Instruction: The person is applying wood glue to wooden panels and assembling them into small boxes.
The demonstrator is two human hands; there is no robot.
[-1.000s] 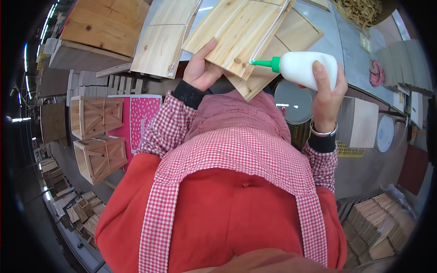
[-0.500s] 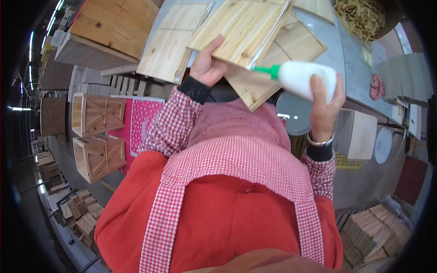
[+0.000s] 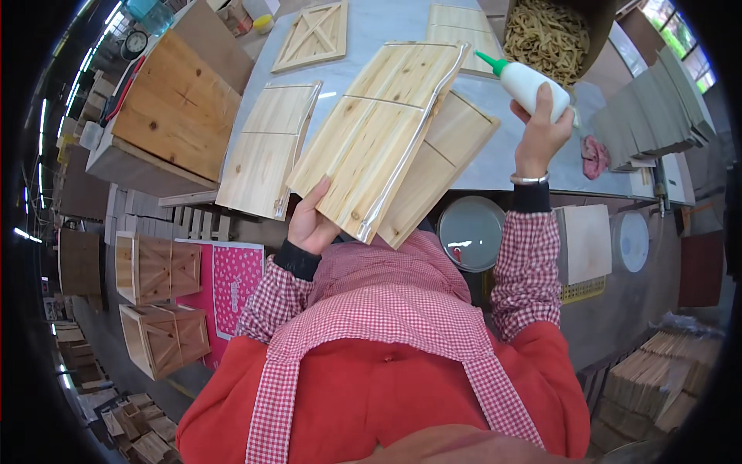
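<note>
My left hand (image 3: 311,224) grips the near left corner of a pale wooden panel (image 3: 379,127), thumb on top, holding it tilted above the table. A glossy white line of glue (image 3: 413,143) runs along the panel's right edge, and some shows on its far edge. In my right hand (image 3: 543,133) is a white glue bottle (image 3: 533,89) with a green nozzle, held sideways. The nozzle tip points left, just off the panel's far right corner. A second wooden panel (image 3: 456,147) lies partly hidden underneath. Another panel (image 3: 267,147), glue on its right edge, lies to the left.
A cross-braced wooden frame (image 3: 313,35) and another panel (image 3: 464,31) lie farther back on the table (image 3: 371,23). A box of curled wood strips (image 3: 545,39) stands far right, near stacked grey boards (image 3: 657,116) and a pink cloth (image 3: 594,157). A large wooden box (image 3: 174,100) stands left.
My right hand has moved the glue bottle away, from the panel's near right corner to its far right corner. More of the table's far side now shows.
</note>
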